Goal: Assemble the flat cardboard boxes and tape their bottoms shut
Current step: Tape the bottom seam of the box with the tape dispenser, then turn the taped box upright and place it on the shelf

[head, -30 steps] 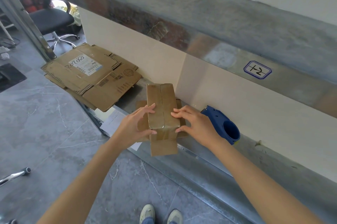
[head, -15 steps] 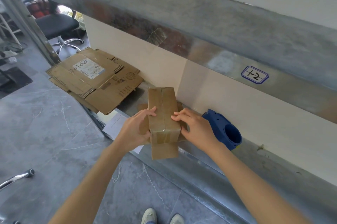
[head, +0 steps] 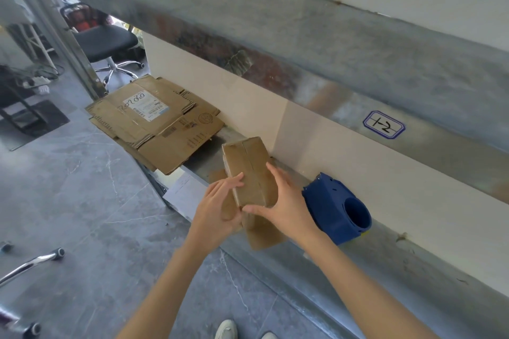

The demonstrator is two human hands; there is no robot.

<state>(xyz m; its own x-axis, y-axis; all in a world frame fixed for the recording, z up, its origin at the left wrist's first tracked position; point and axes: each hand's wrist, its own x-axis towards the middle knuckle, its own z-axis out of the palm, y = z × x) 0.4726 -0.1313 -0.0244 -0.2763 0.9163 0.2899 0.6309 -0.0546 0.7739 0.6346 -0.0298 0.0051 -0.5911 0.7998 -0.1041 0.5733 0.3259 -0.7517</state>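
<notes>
A small brown cardboard box [head: 246, 166] stands on the low metal shelf [head: 385, 264], its closed flaps up and covered with clear tape. My left hand [head: 217, 206] lies against its left side with the fingertips on the top edge. My right hand [head: 286, 201] wraps the near right corner, thumb across the front edge and fingers along the right side. A loose flap [head: 264, 234] sticks out below the box toward me. The blue tape dispenser [head: 337, 213] lies on the shelf just right of my right hand.
A stack of flattened cardboard boxes [head: 157, 121] with a white label lies on the shelf to the left. A white paper [head: 183, 191] pokes out beneath it. An upper shelf beam [head: 275, 43] overhangs. A black office chair [head: 106, 42] stands at far left on the grey floor.
The box has tilted and turned slightly. My right hand slid down to the near corner with the thumb across the front edge, and my left hand moved lower along the left side.
</notes>
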